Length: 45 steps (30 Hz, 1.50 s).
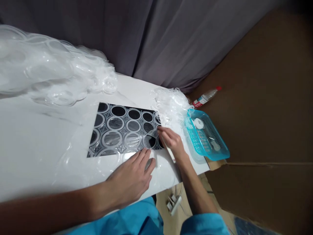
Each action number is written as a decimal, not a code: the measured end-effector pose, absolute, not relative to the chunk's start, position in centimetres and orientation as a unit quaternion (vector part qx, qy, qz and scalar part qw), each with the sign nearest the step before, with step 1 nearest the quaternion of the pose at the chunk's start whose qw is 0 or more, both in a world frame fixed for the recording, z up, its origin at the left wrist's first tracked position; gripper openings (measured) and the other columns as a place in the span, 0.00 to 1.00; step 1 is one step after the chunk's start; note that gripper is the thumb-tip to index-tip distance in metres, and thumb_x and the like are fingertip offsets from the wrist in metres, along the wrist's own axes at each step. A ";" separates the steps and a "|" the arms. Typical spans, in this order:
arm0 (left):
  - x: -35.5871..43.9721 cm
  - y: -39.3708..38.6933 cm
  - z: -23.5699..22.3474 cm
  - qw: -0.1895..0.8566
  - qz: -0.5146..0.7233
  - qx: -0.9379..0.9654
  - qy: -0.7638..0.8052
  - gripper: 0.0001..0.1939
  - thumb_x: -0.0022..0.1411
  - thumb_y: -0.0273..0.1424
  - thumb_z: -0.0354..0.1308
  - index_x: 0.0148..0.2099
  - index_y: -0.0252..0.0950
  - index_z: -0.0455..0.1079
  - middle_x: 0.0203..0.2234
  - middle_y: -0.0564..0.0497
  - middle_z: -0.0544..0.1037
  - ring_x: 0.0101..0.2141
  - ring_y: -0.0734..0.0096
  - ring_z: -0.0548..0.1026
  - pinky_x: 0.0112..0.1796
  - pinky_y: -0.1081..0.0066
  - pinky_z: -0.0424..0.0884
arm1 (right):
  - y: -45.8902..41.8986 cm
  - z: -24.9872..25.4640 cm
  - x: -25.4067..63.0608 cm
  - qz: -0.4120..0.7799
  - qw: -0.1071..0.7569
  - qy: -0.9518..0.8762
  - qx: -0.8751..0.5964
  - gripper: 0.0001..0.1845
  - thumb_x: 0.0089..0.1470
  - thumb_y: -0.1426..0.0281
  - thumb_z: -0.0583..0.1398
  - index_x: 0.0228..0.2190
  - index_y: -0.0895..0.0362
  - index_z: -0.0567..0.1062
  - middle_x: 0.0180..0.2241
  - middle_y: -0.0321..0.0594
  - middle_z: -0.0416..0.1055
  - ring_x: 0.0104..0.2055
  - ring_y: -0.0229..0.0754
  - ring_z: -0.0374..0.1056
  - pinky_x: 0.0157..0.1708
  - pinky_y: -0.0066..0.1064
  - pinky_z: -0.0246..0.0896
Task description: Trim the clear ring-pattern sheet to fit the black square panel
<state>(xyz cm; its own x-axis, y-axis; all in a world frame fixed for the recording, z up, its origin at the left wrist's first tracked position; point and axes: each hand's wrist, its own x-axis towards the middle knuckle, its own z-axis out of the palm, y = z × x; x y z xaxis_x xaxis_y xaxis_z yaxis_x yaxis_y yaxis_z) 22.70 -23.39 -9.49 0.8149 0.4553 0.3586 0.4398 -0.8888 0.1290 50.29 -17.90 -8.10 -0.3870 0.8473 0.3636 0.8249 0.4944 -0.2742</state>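
A clear plastic sheet with rows of round ring outlines [111, 138] lies over a black rectangular mat [119, 111] on the white table. My left hand [133, 174] rests palm down at the mat's near edge, its fingers stretched out on the clear sheet. At the mat's right edge, my right hand [173, 142] has thumb and fingers pinched together on what looks like the edge of the clear film. A thin white strip [171, 155] shows below that hand; I cannot tell whether it is held.
A big heap of clear ring-patterned plastic [56, 65] fills the back left. Tangled plastic scraps [171, 102] lie behind my right hand, beside a blue basket [221, 148] holding a white roll [198, 123]. A red-capped bottle [205, 98] lies behind the basket. A power strip [174, 205] is below the table.
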 end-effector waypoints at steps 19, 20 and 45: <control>23.3 -23.0 -8.4 0.021 0.157 0.976 0.150 0.29 0.85 0.43 0.46 0.76 0.31 0.65 0.71 0.38 0.73 0.69 0.46 0.70 0.68 0.51 0.58 | -28.6 -5.5 49.4 0.264 0.395 -0.588 -0.655 0.09 0.67 0.62 0.69 0.35 0.51 0.85 0.40 0.41 0.86 0.41 0.50 0.82 0.43 0.40 0.76; 23.5 -23.3 -8.4 0.029 0.155 0.975 0.153 0.30 0.85 0.43 0.46 0.77 0.31 0.64 0.71 0.38 0.72 0.69 0.46 0.70 0.68 0.51 0.57 | -29.5 -5.8 49.1 0.284 0.390 -0.580 -0.656 0.09 0.67 0.61 0.69 0.35 0.51 0.85 0.40 0.42 0.86 0.41 0.50 0.82 0.44 0.39 0.76; 24.5 -24.9 -10.0 0.068 0.132 0.968 0.204 0.31 0.85 0.42 0.45 0.80 0.31 0.59 0.76 0.38 0.66 0.74 0.46 0.64 0.72 0.51 0.55 | -32.1 -6.3 47.0 0.092 0.215 -0.774 -0.589 0.13 0.76 0.76 0.56 0.51 0.54 0.79 0.54 0.49 0.82 0.53 0.53 0.79 0.52 0.47 0.78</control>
<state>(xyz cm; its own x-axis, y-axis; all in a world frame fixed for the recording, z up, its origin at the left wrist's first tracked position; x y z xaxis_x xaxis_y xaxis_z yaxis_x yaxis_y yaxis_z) 24.45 -24.95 -9.97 0.8819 0.4128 0.2277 0.3769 -0.9075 0.1857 47.05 -32.12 -6.34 -0.2136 0.9505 0.2256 0.8717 0.2897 -0.3954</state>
